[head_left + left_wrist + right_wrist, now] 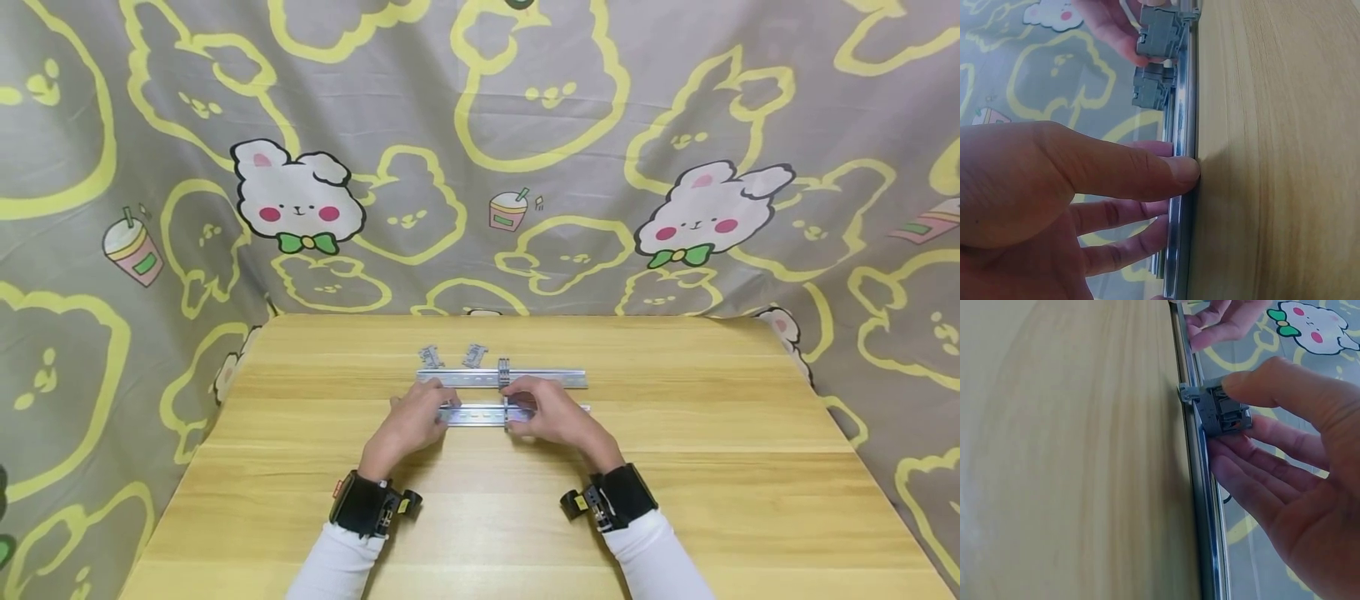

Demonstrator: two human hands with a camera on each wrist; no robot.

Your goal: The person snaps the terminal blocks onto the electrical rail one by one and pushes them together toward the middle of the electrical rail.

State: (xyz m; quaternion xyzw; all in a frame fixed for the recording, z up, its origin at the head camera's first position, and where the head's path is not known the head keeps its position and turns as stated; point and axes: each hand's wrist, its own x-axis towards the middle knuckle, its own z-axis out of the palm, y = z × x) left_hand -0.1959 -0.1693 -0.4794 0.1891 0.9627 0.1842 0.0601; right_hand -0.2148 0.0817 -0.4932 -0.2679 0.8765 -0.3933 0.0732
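The near rail is gripped by the left hand at nine o'clock from a gray block, which is pinched on that rail by the right hand; the far rail is seen at twelve o'clock.

This looks like a small curtained-off work corner, though whether it sits in a home, an office or a workshop cannot be told. Grey cloth hangs behind the wood-grain tabletop and along its left and right sides, lightly creased and printed with white rabbits, yellow outlines and drink cups, a homely pattern. The metal rails and small grey plastic parts on the tabletop, with cameras strapped at both wrists, suggest a makeshift bench instead.
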